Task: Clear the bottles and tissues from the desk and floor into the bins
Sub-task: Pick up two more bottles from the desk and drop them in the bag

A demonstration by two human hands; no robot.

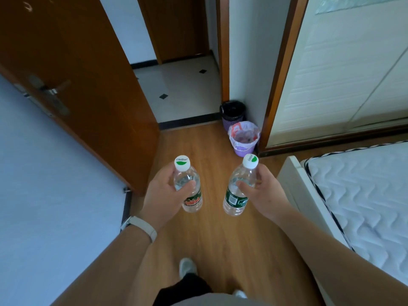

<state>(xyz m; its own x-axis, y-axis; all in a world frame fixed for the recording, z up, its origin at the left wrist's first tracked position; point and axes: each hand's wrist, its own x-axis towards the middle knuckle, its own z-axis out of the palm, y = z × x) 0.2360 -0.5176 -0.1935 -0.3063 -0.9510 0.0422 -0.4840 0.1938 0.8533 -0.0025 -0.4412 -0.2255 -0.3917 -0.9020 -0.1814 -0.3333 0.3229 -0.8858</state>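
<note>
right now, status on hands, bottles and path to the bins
Left hand grips left bottle, right hand grips right bottle. Black-lined bin and lavender bin ahead at wall corner. Floor between shows no obstacle; door left, bed right.

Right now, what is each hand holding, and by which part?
Left hand grips the left bottle around its upper body, above the label. Right hand grips the right bottle at the same place.

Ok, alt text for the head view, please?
The left hand holds the left bottle and the right hand the right bottle, both capped, above a wooden floor. A black-bagged bin and a white-bagged bin stand ahead in the corner.
</note>
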